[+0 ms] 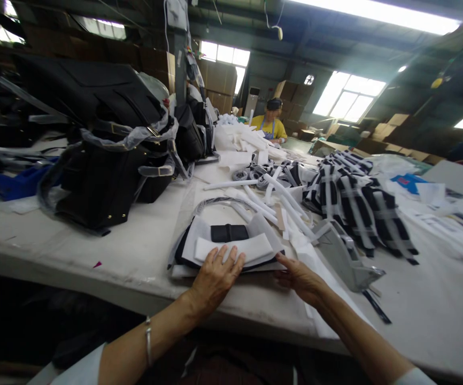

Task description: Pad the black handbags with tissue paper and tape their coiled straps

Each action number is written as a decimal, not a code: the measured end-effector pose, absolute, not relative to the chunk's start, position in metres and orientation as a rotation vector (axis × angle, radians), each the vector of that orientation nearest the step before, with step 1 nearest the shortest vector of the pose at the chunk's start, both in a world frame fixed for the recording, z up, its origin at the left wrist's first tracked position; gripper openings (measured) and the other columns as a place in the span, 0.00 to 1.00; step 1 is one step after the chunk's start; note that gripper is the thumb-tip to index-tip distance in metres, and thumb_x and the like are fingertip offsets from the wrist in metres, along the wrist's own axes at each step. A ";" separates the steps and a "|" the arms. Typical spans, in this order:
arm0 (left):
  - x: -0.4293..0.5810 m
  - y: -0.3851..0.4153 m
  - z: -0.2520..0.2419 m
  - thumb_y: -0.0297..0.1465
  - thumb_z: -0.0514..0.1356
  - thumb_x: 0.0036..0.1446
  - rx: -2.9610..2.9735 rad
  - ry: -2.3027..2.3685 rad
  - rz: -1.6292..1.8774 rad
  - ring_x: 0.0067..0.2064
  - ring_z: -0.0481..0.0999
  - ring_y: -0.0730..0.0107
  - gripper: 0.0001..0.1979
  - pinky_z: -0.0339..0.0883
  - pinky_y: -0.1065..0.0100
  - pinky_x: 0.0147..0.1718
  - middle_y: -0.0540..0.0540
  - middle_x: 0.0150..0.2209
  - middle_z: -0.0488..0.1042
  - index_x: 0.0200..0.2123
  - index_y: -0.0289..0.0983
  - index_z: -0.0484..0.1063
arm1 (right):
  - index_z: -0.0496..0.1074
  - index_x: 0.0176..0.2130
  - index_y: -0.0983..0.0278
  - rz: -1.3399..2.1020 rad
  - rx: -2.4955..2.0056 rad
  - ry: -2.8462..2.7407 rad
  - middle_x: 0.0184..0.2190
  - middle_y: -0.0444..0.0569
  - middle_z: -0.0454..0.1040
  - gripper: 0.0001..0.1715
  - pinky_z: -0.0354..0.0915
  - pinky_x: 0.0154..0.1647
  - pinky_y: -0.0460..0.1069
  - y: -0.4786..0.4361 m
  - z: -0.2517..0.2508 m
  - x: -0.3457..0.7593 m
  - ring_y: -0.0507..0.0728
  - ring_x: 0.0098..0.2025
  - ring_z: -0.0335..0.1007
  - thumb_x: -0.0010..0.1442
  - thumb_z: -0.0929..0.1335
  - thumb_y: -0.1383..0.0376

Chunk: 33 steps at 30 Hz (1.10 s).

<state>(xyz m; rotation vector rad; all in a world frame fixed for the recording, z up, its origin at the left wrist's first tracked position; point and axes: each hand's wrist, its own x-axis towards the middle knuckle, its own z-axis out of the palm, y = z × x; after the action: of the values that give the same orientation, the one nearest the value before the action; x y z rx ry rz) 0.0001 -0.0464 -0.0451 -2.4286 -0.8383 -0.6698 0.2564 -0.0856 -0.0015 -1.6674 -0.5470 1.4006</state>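
Note:
A black handbag [181,243] lies flat near the front edge of the table, its looped handle [215,202] wrapped in clear plastic. White sheet padding covers much of its front, leaving a black strap tab [229,233] showing in the middle. Across the lower part of the padding rests a folded white foam strip [251,247]. My left hand [220,272] presses on that strip with fingers stretched out flat. At the bag's lower right corner, my right hand [295,275] grips the edge, thumb on top and fingers partly hidden beneath.
Finished black bags [103,176] stand on the left. A grey tape dispenser [344,256] sits to the right, before a pile of black straps wrapped in white [347,198]. White foam tubes [291,206] lie behind the handbag. A person in yellow [271,127] is across the table [151,267].

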 end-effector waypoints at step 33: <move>-0.013 -0.048 -0.036 0.33 0.57 0.65 -2.610 -0.916 -0.965 0.55 0.73 0.60 0.23 0.63 0.57 0.53 0.43 0.53 0.75 0.62 0.41 0.62 | 0.76 0.37 0.64 1.382 -0.983 -0.551 0.41 0.52 0.79 0.25 0.67 0.54 0.58 -0.128 -0.023 0.180 0.64 0.50 0.73 0.40 0.82 0.60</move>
<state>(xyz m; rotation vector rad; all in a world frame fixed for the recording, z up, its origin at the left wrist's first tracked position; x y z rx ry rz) -0.0132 -0.0484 -0.0361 -2.6102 -0.9163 -0.9648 0.1798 -0.1281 -0.0227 -0.9828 -0.5508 1.3821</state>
